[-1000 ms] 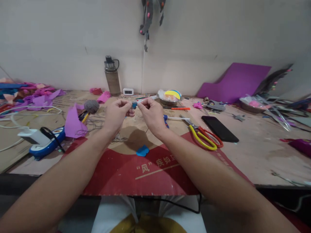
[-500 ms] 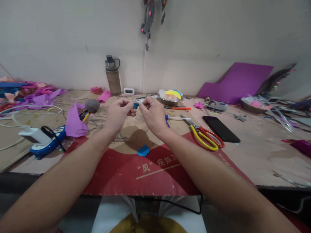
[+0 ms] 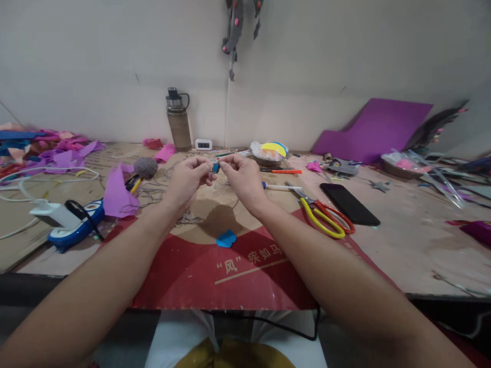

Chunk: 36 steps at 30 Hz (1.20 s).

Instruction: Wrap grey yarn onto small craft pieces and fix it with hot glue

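Both hands raised above the desk [image 3: 402, 240], meeting at centre. Left hand [image 3: 186, 180]: thumb and fingers [image 3: 204, 164] closed, pinching one side of a small blue piece [image 3: 216, 166]. Right hand [image 3: 244, 180]: fingers likewise pinched on the other side of the same piece. The piece is held clear of the desk, between the two sets of fingertips; its shape is too small to tell.

Below the fingers, toward the person: a blue cutout [image 3: 225, 238] lies flat on red printed card [image 3: 192, 271]. Right of the fingers: yellow-and-red scissors [image 3: 324, 217], then a black phone [image 3: 349, 203]. Left of the fingers: a grey yarn ball [image 3: 145, 167] and a purple scrap [image 3: 117, 194]. Beyond the fingers: a bottle [image 3: 178, 120] standing upright at the wall.
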Each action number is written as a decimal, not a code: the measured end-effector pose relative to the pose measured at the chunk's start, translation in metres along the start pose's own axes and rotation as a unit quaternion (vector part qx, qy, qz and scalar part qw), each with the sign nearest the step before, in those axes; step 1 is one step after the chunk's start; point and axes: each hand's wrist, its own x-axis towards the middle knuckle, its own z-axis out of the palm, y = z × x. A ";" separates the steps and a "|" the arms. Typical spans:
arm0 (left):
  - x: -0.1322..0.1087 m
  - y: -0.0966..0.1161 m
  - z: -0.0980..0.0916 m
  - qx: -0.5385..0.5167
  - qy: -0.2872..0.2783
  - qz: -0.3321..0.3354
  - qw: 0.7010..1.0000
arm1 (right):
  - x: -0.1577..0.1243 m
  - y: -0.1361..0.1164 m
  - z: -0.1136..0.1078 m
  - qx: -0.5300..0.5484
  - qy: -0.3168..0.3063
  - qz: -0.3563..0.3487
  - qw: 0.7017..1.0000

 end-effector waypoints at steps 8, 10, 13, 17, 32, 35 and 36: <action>0.002 0.006 -0.001 -0.028 -0.025 -0.072 0.997 | 0.001 -0.002 -0.002 0.037 0.001 0.023 0.999; 0.001 0.008 0.000 -0.022 -0.033 -0.075 0.996 | 0.001 -0.003 -0.004 0.028 0.003 0.028 0.999; 0.000 0.010 0.000 0.004 -0.036 -0.062 0.997 | 0.000 -0.004 -0.007 0.022 0.006 0.034 0.999; -0.003 0.011 0.000 0.089 -0.039 -0.013 0.995 | -0.002 -0.005 -0.007 0.009 0.008 0.024 1.000; 0.001 0.018 -0.006 0.053 -0.078 -0.101 0.990 | -0.005 -0.004 -0.006 0.008 0.003 -0.005 1.000; 0.006 0.021 -0.012 0.052 -0.078 -0.102 0.990 | -0.005 -0.003 -0.008 -0.003 -0.001 -0.002 1.000; 0.007 0.022 -0.014 0.056 -0.077 -0.102 0.990 | -0.004 -0.003 -0.008 -0.005 -0.003 0.000 1.000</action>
